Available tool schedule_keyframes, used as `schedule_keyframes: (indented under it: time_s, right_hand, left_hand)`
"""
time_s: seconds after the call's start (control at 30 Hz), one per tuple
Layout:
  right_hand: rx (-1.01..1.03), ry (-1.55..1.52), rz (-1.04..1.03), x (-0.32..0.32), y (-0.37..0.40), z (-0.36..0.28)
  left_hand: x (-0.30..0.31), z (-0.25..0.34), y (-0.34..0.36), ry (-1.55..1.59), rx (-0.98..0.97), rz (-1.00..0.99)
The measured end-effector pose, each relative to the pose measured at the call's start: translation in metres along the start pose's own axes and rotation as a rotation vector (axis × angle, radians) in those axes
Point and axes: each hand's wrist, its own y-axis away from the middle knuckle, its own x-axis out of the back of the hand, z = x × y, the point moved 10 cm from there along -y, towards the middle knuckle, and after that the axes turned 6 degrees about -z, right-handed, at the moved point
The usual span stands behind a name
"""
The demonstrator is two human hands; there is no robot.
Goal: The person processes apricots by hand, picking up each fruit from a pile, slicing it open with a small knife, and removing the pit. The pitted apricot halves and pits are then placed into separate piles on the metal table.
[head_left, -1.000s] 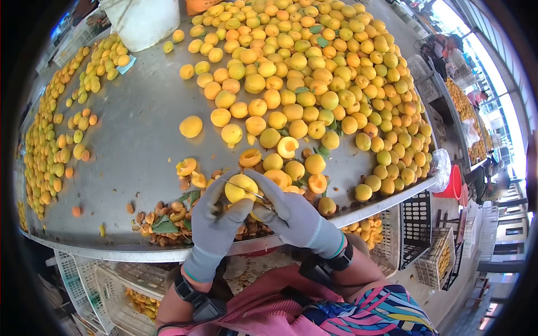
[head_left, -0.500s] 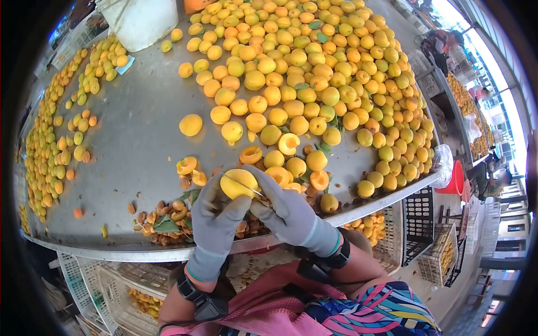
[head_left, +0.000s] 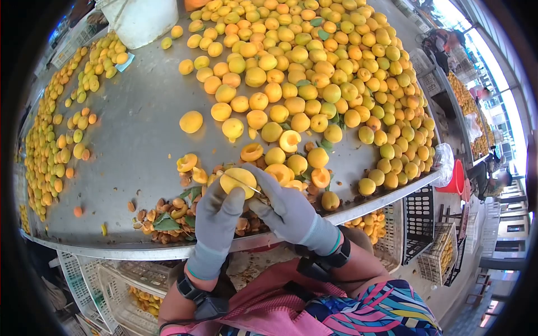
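1. Left hand – grey glove, fingers and thumb closed around one yellow fruit. Firm hold by the look of it.
2. Right hand – same grey glove, fingers curled on a thin blade; its handle is mostly hidden in the grip.
3. Blade lies across the face of the held fruit, touching it. Depth of any cut: cannot tell.
4. Held fruit is just above the near edge of the metal table, between both hands, in front of the person's body.
5. Just beyond the hands: cut halves, hollow sides showing on some, mixed in with whole fruit.
6. Near edge, left of the left hand: heap of brown stones with a few green leaves in it.
7. Big pile of whole fruit covers the far middle and right of the table; another spread of fruit along the left side.
8. White bucket on the far part of the table, upper left.
9. Right of the table: clear plastic bag at the edge, red bucket beside it, black crate lower down.
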Motion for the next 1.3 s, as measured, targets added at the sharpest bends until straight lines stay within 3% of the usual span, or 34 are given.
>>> schedule_keyframes:
  time_s: [0.07,0.13,0.2,0.27,0.3,0.37,0.43,0.57,0.63,0.67,0.73,0.77,0.83,0.87,0.93,1.07,1.13,1.17,1.23,1.3]
  right_hand:
    - [0.043,0.056,0.019,0.0,0.001,-0.003]
    - [-0.017,0.023,-0.05,0.0,0.001,-0.003]
    - [-0.076,-0.011,-0.101,-0.004,0.001,0.003]
    - [0.121,-0.015,0.024,0.003,0.0,-0.007]
    - [0.121,-0.017,0.03,0.005,0.0,-0.012]
    - [-0.082,-0.016,-0.077,0.0,0.0,-0.003]
    - [-0.062,-0.005,-0.057,0.002,0.0,-0.004]
    - [-0.1,0.016,-0.141,0.006,0.002,-0.004]
    - [-0.082,0.034,-0.116,0.003,0.0,0.004]
    - [-0.062,0.056,-0.087,0.003,-0.001,0.006]
    - [-0.03,0.052,-0.006,0.001,-0.001,0.005]
    - [0.002,0.047,0.067,0.006,0.0,0.001]
    - [-0.029,0.039,0.053,0.006,0.0,0.004]
    - [-0.058,0.034,0.034,0.005,0.0,0.006]
    - [-0.061,0.045,0.02,0.006,0.001,0.004]
    - [-0.075,0.075,-0.038,0.008,0.001,-0.003]
    - [-0.075,0.089,-0.05,0.005,0.002,0.004]
    - [-0.072,0.106,-0.063,0.003,0.001,0.007]
    - [-0.022,0.082,-0.009,0.002,0.002,0.008]
    - [0.021,0.055,0.045,0.004,0.004,0.004]
  left_hand:
    - [0.001,-0.008,0.001,0.165,0.066,0.01]
    - [-0.007,0.025,0.003,-0.319,-0.107,-0.043]
    - [-0.003,0.023,0.002,-0.401,-0.162,-0.038]
    - [-0.004,0.029,0.0,-0.489,-0.223,-0.043]
    - [-0.005,0.027,-0.002,-0.372,-0.179,-0.066]
    - [-0.006,0.02,-0.003,-0.254,-0.135,-0.086]
    - [0.005,-0.012,-0.001,0.149,0.071,-0.014]
    - [0.001,0.004,-0.005,0.07,-0.045,-0.064]
    - [-0.015,0.042,-0.002,-0.788,-0.313,-0.096]
    - [-0.017,0.041,-0.002,-0.789,-0.314,-0.103]
    - [-0.01,0.013,-0.009,-0.142,-0.063,-0.122]
    - [-0.013,0.011,-0.009,-0.145,-0.064,-0.126]
    - [-0.01,0.003,-0.007,0.157,-0.056,-0.048]
    - [-0.01,0.002,-0.008,0.159,-0.055,-0.049]
    - [-0.011,-0.011,-0.007,0.351,0.052,-0.039]
    - [-0.007,-0.018,-0.003,0.317,0.12,-0.035]
    - [-0.012,0.025,-0.003,-0.585,-0.157,-0.045]
    - [-0.013,0.024,-0.003,-0.586,-0.161,-0.047]
    - [-0.006,0.008,-0.004,-0.207,-0.091,-0.023]
    - [-0.009,0.006,-0.004,-0.119,-0.081,-0.015]
